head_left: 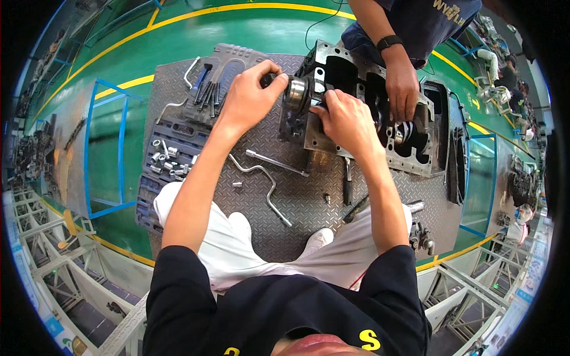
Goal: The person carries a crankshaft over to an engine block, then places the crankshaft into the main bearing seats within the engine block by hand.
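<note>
An engine block [319,141] lies on the patterned metal tabletop, its bores facing up. At its left end a crankshaft [297,94] sticks out, with a shiny round journal and a dark end. My left hand [252,92] is closed round that dark end. My right hand [347,118] is closed just right of the journal, fingers curled over the crankshaft at the block's edge; its fingertips are partly hidden. A co-worker's hand [402,89] with a black wristband reaches down into the block, near a shiny rounded part [399,133].
Left lie a grey tool case [196,113] and scattered sockets [163,157]. Nearer me are a bent speed handle [270,190], a straight bar [276,162], a black-handled tool [348,184] and a small socket [237,184]. Metal parts [421,237] sit at the right edge.
</note>
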`<state>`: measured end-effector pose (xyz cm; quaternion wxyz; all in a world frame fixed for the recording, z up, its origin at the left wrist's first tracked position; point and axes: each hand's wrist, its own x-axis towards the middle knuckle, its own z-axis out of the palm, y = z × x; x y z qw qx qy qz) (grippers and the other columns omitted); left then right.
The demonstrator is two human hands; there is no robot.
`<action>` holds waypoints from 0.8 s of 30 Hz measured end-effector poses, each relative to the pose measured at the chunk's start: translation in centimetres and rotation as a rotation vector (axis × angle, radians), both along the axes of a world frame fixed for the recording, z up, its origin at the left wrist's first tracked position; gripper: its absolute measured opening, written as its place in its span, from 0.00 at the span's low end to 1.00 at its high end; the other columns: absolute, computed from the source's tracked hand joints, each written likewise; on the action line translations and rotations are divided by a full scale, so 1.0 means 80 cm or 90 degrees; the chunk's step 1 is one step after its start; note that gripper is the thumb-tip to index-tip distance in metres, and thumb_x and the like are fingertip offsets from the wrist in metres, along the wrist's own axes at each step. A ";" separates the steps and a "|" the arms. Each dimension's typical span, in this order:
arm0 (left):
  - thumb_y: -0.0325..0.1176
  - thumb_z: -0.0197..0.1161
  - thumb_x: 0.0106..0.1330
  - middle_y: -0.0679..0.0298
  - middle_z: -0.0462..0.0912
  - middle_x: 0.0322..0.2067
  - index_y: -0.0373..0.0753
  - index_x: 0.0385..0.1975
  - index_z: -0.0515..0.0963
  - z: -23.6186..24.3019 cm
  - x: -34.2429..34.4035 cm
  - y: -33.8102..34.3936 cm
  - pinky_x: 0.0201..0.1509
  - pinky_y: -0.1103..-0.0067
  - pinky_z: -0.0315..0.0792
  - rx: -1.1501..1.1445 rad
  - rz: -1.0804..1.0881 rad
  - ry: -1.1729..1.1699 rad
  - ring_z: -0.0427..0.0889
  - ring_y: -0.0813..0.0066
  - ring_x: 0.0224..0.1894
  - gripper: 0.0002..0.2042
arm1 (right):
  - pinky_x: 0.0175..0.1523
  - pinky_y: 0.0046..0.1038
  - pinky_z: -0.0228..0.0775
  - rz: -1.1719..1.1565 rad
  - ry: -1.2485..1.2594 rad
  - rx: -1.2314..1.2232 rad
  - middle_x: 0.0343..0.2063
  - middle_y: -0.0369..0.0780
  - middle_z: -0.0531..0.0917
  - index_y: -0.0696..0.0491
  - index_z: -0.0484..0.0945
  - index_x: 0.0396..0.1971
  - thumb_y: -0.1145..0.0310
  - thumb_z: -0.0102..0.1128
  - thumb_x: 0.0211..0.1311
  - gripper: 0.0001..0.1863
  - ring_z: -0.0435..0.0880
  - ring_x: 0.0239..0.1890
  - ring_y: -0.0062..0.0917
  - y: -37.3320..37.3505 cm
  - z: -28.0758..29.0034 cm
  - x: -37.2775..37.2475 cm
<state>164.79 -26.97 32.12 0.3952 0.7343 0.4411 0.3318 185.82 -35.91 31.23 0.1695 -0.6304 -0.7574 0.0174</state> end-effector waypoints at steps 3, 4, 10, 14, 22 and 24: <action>0.35 0.63 0.70 0.63 0.81 0.30 0.29 0.38 0.79 -0.005 -0.007 0.002 0.43 0.78 0.72 0.013 -0.007 -0.015 0.77 0.80 0.36 0.12 | 0.36 0.39 0.78 -0.021 -0.051 0.024 0.23 0.42 0.81 0.56 0.79 0.26 0.55 0.67 0.63 0.18 0.85 0.31 0.40 -0.012 -0.009 0.001; 0.35 0.63 0.70 0.63 0.81 0.30 0.29 0.38 0.78 -0.003 -0.012 0.001 0.43 0.78 0.72 0.015 -0.003 -0.015 0.77 0.80 0.36 0.12 | 0.36 0.39 0.78 -0.005 -0.056 0.054 0.24 0.42 0.81 0.57 0.79 0.27 0.54 0.67 0.63 0.19 0.85 0.31 0.40 -0.013 -0.006 0.002; 0.35 0.63 0.70 0.64 0.80 0.29 0.30 0.37 0.78 -0.004 -0.019 0.002 0.40 0.79 0.71 0.040 0.011 0.004 0.75 0.82 0.33 0.12 | 0.40 0.40 0.77 0.041 0.047 0.013 0.30 0.42 0.81 0.56 0.79 0.39 0.56 0.66 0.64 0.18 0.84 0.36 0.41 -0.013 0.000 0.009; 0.41 0.64 0.67 0.51 0.86 0.32 0.33 0.39 0.81 -0.007 -0.018 0.000 0.41 0.71 0.75 0.034 0.021 0.000 0.85 0.60 0.33 0.15 | 0.47 0.41 0.76 0.117 0.094 -0.013 0.36 0.45 0.81 0.57 0.79 0.43 0.71 0.66 0.59 0.12 0.81 0.44 0.43 -0.007 0.002 0.012; 0.41 0.64 0.66 0.52 0.85 0.30 0.33 0.39 0.81 -0.018 -0.032 0.005 0.40 0.72 0.75 0.040 0.032 -0.022 0.84 0.62 0.31 0.15 | 0.43 0.39 0.76 -0.061 0.021 0.037 0.37 0.44 0.83 0.56 0.81 0.45 0.69 0.69 0.60 0.14 0.84 0.38 0.41 -0.007 0.010 -0.007; 0.42 0.64 0.66 0.53 0.85 0.30 0.34 0.39 0.81 -0.024 -0.034 0.008 0.40 0.72 0.75 0.042 0.031 -0.041 0.84 0.62 0.31 0.15 | 0.42 0.41 0.76 -0.094 -0.039 -0.059 0.31 0.43 0.79 0.56 0.80 0.42 0.62 0.68 0.63 0.14 0.83 0.37 0.41 -0.003 0.001 -0.004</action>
